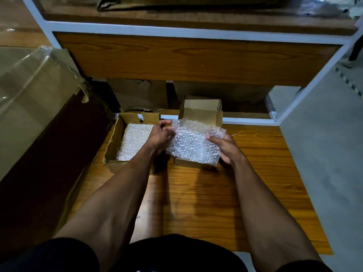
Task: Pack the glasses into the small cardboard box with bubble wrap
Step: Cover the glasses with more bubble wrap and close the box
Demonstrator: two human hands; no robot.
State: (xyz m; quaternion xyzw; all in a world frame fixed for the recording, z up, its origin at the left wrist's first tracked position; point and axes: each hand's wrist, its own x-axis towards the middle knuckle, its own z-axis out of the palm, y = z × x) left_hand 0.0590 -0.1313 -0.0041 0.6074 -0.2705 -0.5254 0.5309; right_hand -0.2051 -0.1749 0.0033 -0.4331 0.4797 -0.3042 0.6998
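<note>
Both hands hold a sheet of bubble wrap (194,142) over a small cardboard box (200,108), whose raised flap shows behind the sheet. My left hand (160,134) pinches the sheet's upper left edge. My right hand (225,147) grips its right side. The sheet hides the box's inside. I cannot see the glasses; whether they lie under or inside the wrap cannot be told. Left of my hands stands an open cardboard box (113,142) with a stack of bubble wrap sheets (133,140) in it.
All this rests on a wooden board (216,193) low to the floor. A large cardboard box (35,99) wrapped in plastic leans at the left. A white-framed wooden shelf (176,55) rises behind, with folded cardboard (141,95) under it. Grey floor (324,154) lies to the right.
</note>
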